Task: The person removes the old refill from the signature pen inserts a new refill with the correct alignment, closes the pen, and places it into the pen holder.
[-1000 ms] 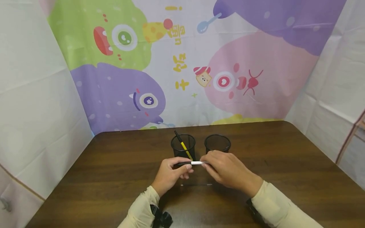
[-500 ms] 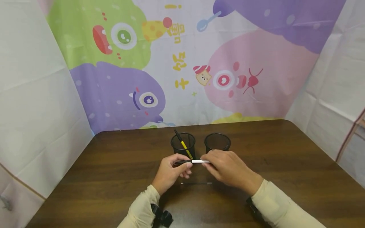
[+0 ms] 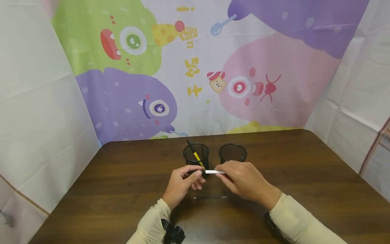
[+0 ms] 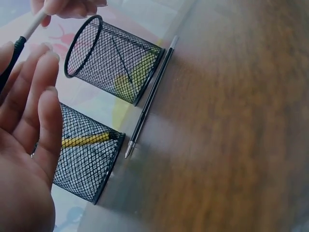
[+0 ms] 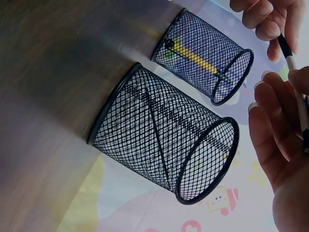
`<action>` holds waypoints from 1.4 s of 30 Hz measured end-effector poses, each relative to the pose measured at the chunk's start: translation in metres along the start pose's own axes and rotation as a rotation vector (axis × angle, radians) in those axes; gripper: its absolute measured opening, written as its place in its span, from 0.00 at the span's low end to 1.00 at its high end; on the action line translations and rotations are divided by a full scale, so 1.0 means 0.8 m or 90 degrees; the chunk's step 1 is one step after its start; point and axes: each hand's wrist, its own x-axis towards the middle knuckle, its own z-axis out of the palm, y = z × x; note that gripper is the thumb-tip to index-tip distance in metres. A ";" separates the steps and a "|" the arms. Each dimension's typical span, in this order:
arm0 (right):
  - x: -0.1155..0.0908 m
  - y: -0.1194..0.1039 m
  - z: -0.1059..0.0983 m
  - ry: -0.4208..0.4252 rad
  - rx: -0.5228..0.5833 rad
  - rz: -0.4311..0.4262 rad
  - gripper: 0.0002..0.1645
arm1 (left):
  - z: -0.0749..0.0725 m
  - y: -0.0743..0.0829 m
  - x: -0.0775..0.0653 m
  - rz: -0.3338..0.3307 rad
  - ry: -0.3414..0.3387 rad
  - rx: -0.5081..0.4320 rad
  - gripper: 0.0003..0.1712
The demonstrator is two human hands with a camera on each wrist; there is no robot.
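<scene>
A pen with a white barrel (image 3: 210,172) and a black end section (image 4: 13,60) lies level between my hands in the head view. My left hand (image 3: 179,185) pinches the black section between thumb and fingers. My right hand (image 3: 248,179) grips the white barrel, whose far end is covered by the fingers in the head view. Below the hands a thin dark pen refill (image 3: 210,197) lies on the table; the left wrist view shows its metal tip (image 4: 129,149) and pale tail end.
Two black mesh cups stand behind the hands. The left cup (image 3: 184,159) holds a yellow and black pen (image 3: 196,156). Inside the right cup (image 3: 220,154) is a thin dark stick (image 5: 155,130). The wooden table (image 3: 122,176) ends at a printed cloth backdrop (image 3: 201,115).
More of the white barrel shows beside the right fingers than a second ago. My left thumb has shifted slightly up over the black section. The refill and cups stay put.
</scene>
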 end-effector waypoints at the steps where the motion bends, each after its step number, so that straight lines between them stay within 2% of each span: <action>1: 0.000 0.000 0.000 0.004 0.000 -0.003 0.06 | 0.000 0.000 0.000 -0.002 0.006 0.006 0.11; 6: -0.001 0.000 0.001 0.004 -0.001 0.000 0.09 | 0.001 -0.001 0.000 -0.010 0.025 0.024 0.10; 15: -0.004 0.000 -0.001 -0.016 0.001 0.022 0.08 | 0.002 -0.003 0.000 0.007 0.019 0.026 0.09; 22: -0.004 0.000 -0.001 -0.034 0.001 0.021 0.05 | 0.002 -0.004 -0.001 -0.002 0.020 0.025 0.10; 29: -0.005 0.001 0.000 -0.025 -0.014 0.011 0.08 | 0.001 -0.006 -0.002 -0.002 0.018 0.021 0.10; 37: -0.006 -0.002 0.001 -0.041 0.014 0.048 0.10 | 0.003 -0.003 -0.005 -0.001 0.020 0.016 0.09; 42: -0.005 0.000 -0.001 -0.022 0.008 0.031 0.09 | 0.005 -0.001 -0.002 0.012 0.025 0.013 0.09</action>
